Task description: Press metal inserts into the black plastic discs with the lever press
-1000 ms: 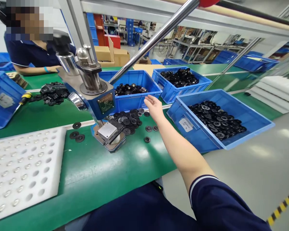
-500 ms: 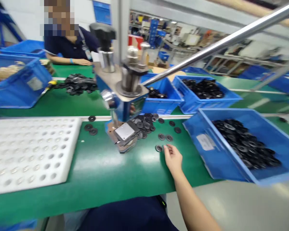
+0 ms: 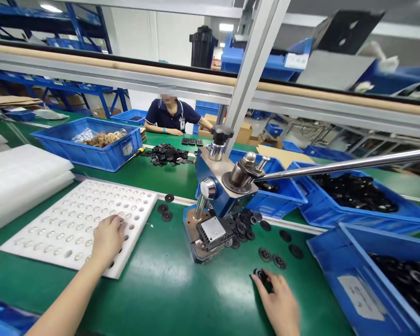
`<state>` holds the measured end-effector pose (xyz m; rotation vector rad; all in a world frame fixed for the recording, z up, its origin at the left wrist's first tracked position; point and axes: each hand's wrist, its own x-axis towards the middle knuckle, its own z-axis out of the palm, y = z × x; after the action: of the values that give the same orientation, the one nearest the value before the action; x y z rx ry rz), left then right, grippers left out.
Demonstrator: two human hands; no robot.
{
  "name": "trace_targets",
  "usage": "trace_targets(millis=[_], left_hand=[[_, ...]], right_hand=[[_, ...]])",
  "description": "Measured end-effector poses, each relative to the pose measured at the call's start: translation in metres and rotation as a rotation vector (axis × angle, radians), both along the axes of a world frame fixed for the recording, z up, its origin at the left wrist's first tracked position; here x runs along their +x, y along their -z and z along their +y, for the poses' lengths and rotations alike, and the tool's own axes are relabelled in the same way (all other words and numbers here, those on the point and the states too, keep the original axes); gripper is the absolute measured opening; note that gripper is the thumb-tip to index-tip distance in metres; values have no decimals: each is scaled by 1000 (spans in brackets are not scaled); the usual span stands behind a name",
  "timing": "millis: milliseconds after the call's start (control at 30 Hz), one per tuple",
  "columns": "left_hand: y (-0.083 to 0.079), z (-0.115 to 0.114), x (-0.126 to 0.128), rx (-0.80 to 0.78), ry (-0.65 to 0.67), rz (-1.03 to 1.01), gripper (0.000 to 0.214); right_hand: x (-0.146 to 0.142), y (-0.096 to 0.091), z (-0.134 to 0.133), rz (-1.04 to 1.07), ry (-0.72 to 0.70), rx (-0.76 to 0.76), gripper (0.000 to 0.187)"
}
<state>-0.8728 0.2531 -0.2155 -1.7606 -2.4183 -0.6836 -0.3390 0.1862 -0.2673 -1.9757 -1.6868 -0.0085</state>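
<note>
My left hand (image 3: pixel 108 238) rests on the near right part of a white foam tray (image 3: pixel 56 219) whose holes hold small shiny pieces; its fingers are curled down onto the tray. My right hand (image 3: pixel 279 301) lies on the green table with its fingertips pinched on a black disc (image 3: pixel 260 274). Two more black discs (image 3: pixel 272 257) lie just beyond it. A blue hand press (image 3: pixel 220 205) with a long steel lever (image 3: pixel 343 164) stands between my hands, with a heap of black discs (image 3: pixel 241 225) at its base.
Blue bins of black parts (image 3: pixel 353 196) stand right and behind the press; another bin (image 3: pixel 381 280) is near right. A blue bin (image 3: pixel 87 144) and stacked white foam (image 3: pixel 17 177) are on the left. A person (image 3: pixel 171 116) sits across the table by a pile of black parts (image 3: pixel 166 154).
My view swung left and up. My right hand came back from near the bins to the table and closed on a black disc. My left hand has come into view on the foam tray.
</note>
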Motion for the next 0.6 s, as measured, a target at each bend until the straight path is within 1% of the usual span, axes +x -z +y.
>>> trace_targets(millis=[67, 167, 267, 400, 467, 500, 600], left_hand=[[10, 1, -5, -2, 1, 77, 28], [11, 0, -7, 27, 24, 92, 27], [9, -1, -6, 101, 22, 31, 21], [12, -2, -6, 256, 52, -114, 14], [6, -5, -2, 335, 44, -175, 14], [-1, -7, 2, 373, 22, -215, 14], [-27, -18, 28, 458, -71, -425, 16]], right_hand=[[-3, -4, -2, 25, 2, 5, 75], [-10, -14, -4, 61, 32, 16, 75], [-14, -20, -4, 82, 68, 26, 75], [-13, -19, -3, 71, 87, 31, 77], [-12, -18, -3, 55, 82, 14, 76], [-12, -18, -3, 48, 79, 4, 75], [-13, -17, -4, 33, 71, 4, 76]])
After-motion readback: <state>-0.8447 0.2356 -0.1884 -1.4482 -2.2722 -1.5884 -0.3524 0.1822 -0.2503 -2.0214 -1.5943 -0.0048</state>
